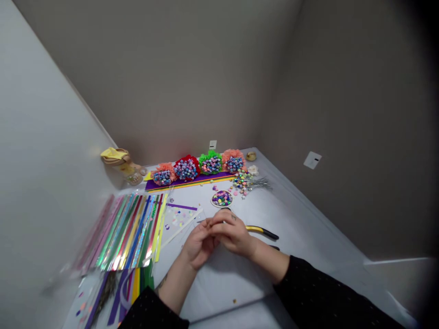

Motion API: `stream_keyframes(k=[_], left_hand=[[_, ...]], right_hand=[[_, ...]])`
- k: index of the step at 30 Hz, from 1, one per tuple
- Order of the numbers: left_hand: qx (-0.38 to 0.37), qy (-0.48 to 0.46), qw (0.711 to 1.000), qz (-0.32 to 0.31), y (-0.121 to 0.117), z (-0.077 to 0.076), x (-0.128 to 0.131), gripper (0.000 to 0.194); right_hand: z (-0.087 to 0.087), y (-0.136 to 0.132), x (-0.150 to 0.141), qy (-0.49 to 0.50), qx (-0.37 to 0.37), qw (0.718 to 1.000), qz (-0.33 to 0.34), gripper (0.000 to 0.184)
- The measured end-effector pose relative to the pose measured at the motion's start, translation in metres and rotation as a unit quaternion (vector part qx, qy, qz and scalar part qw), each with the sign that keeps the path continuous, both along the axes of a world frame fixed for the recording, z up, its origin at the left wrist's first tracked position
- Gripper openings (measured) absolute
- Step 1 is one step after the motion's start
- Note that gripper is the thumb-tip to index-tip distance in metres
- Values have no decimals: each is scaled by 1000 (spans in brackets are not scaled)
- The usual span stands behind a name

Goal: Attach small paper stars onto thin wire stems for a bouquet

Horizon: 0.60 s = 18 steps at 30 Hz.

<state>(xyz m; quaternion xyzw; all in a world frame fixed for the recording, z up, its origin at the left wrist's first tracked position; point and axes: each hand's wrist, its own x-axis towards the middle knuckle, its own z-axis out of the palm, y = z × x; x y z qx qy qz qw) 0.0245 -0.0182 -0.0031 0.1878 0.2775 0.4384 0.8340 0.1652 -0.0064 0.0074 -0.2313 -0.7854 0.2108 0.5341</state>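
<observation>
My left hand and my right hand meet above the middle of the white table. The fingers of both are bent and pressed together at the tips. Whatever lies between them is too small or too covered to make out. Partly behind my right hand are pliers with yellow and black handles. Just beyond my hands sits a small round dish of colourful folded paper stars. A thin purple paper strip lies to the left, by a clear sheet with scattered paper bits.
Shiny coloured paper strips in clear plastic cover the left side. Along the back stand several tissue-paper flowers filled with stars. Loose stars and silvery wires lie back right. A tape dispenser stands back left.
</observation>
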Motion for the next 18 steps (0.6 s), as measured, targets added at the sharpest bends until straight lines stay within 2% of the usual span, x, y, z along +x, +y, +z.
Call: stream_keyframes(k=[2, 3, 4, 6, 7, 9, 11, 13, 15, 16, 18], left_hand=[[29, 89, 995, -25, 3, -3, 0, 32], [44, 141, 988, -37, 4, -4, 1, 35], [57, 195, 978, -43, 5, -4, 1, 36], [81, 287, 954, -37, 4, -3, 3, 32], [89, 320, 943, -28, 3, -1, 4, 29], [102, 365, 925, -21, 0, 4, 8, 27], [115, 409, 905, -20, -1, 7, 14, 25], [139, 465, 874, -20, 3, 8, 22, 21], [194, 547, 815, -4, 12, 7, 30, 16], [234, 598, 767, 11, 19, 5, 33, 13], [317, 690, 650, 30, 35, 3, 39, 14]], right_hand=[[0, 8, 7, 84, -85, 992, -42, 14], [0, 14, 15, 142, -135, 977, -83, 11], [-1, 21, 25, 207, -180, 952, -134, 8], [-4, 37, 49, 355, -247, 877, -208, 6], [-7, 46, 62, 432, -278, 832, -208, 9], [-13, 64, 84, 553, -380, 728, -145, 15], [-20, 76, 98, 572, -439, 685, -106, 17], [-26, 83, 101, 567, -476, 669, -77, 17], [-29, 84, 96, 560, -501, 658, -47, 17], [-29, 83, 93, 557, -510, 655, -32, 16], [-28, 81, 88, 554, -518, 651, -8, 17]])
